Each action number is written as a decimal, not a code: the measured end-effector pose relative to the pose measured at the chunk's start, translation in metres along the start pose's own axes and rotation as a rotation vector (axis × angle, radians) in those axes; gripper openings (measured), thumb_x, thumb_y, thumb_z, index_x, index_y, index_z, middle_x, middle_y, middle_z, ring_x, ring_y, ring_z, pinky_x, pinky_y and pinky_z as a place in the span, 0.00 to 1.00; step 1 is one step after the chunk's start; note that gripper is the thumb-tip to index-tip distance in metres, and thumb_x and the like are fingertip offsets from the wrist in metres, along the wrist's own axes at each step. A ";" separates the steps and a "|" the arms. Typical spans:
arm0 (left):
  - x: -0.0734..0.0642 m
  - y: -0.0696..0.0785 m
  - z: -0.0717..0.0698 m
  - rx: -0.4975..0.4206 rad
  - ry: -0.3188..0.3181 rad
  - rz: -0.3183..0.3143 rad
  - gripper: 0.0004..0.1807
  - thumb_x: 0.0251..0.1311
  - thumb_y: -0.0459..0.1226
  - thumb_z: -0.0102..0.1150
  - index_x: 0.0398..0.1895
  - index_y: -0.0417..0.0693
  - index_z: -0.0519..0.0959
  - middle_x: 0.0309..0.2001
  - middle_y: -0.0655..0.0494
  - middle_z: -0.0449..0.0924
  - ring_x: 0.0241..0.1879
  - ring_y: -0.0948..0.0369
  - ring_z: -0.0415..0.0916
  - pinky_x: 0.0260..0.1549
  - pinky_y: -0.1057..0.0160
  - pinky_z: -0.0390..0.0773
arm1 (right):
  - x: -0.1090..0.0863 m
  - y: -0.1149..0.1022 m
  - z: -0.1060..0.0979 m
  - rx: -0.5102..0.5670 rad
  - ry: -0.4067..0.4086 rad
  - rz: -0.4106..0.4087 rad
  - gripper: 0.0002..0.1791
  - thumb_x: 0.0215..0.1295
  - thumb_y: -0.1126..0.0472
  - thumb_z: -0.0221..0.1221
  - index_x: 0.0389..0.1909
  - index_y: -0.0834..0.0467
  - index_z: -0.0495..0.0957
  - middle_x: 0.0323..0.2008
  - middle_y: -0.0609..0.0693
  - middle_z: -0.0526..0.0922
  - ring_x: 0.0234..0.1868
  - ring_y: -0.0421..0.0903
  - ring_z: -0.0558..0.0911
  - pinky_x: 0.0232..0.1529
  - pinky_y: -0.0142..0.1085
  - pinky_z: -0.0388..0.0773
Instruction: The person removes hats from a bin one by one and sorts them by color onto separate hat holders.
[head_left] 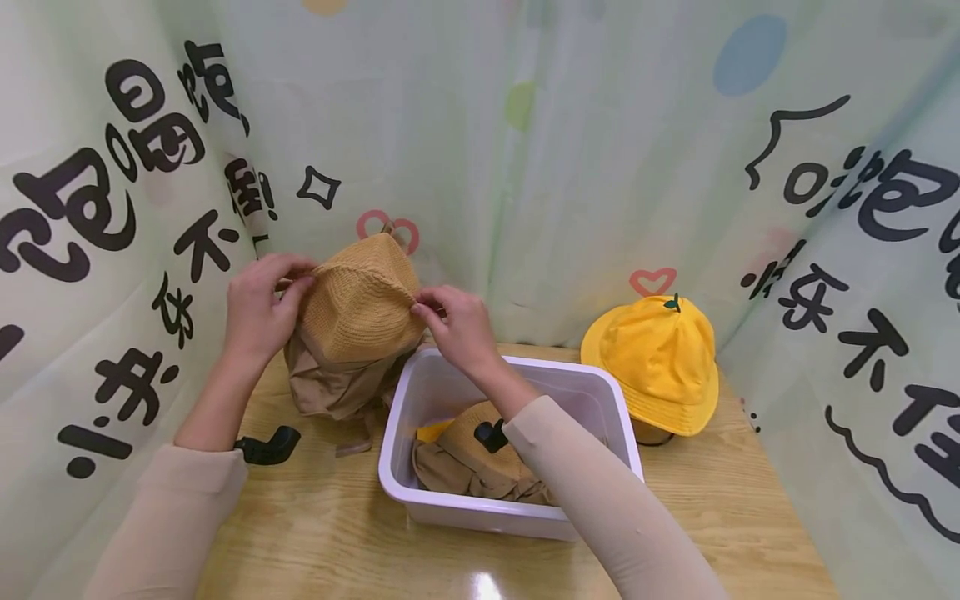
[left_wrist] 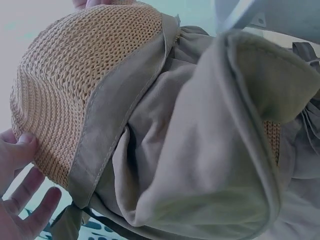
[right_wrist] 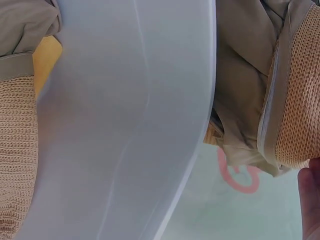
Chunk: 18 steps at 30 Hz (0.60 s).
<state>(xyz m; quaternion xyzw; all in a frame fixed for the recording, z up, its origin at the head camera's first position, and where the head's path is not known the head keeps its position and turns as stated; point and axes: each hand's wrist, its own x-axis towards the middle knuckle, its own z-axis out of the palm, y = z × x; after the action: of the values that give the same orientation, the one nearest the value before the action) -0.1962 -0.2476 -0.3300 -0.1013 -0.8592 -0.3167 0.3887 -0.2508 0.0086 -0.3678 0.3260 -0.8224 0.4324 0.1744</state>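
Note:
At the back left, a tan knitted hat [head_left: 360, 300] with brown cloth sewn along its edge stands upright over the table. My left hand [head_left: 262, 308] pinches the left side of its knit, and my right hand [head_left: 457, 325] pinches the right side. In the left wrist view the left thumb [left_wrist: 26, 145] lies on the knit, with the other fingers spread below. Brown cloth [left_wrist: 200, 135] hangs in loose folds from the hat. The right wrist view catches only part of the right hand [right_wrist: 311, 195], at the knit's edge.
A white plastic bin [head_left: 483, 512] stands in the middle, holding another tan knitted hat [head_left: 480, 437] and something yellow [head_left: 435, 431]. To its right is a yellow bucket hat [head_left: 660, 358] with a green sprout, raised on a support. Printed curtains [head_left: 465, 150] enclose the wooden table [head_left: 315, 533].

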 end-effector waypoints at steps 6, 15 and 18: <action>-0.004 -0.009 0.001 0.008 -0.026 -0.047 0.06 0.62 0.28 0.64 0.41 0.39 0.85 0.40 0.44 0.85 0.41 0.49 0.83 0.38 0.82 0.72 | 0.001 0.001 0.007 -0.022 -0.011 -0.003 0.09 0.68 0.61 0.63 0.42 0.62 0.85 0.39 0.52 0.88 0.37 0.43 0.86 0.40 0.28 0.81; -0.007 -0.021 0.005 0.014 -0.037 -0.080 0.06 0.63 0.27 0.63 0.41 0.38 0.84 0.40 0.43 0.85 0.39 0.48 0.83 0.37 0.81 0.70 | 0.004 0.003 0.013 -0.088 -0.023 -0.019 0.09 0.67 0.60 0.63 0.42 0.61 0.85 0.39 0.52 0.88 0.36 0.43 0.86 0.41 0.33 0.82; -0.007 -0.023 0.007 0.023 -0.048 -0.093 0.06 0.63 0.27 0.63 0.41 0.37 0.84 0.40 0.43 0.85 0.39 0.48 0.83 0.37 0.65 0.80 | 0.006 0.004 0.014 -0.104 -0.026 -0.011 0.09 0.68 0.60 0.63 0.42 0.60 0.85 0.39 0.52 0.88 0.36 0.43 0.86 0.41 0.34 0.82</action>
<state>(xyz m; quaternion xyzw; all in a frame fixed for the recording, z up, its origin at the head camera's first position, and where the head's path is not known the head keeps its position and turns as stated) -0.2058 -0.2609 -0.3493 -0.0647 -0.8757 -0.3221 0.3539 -0.2583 -0.0033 -0.3743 0.3266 -0.8442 0.3837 0.1827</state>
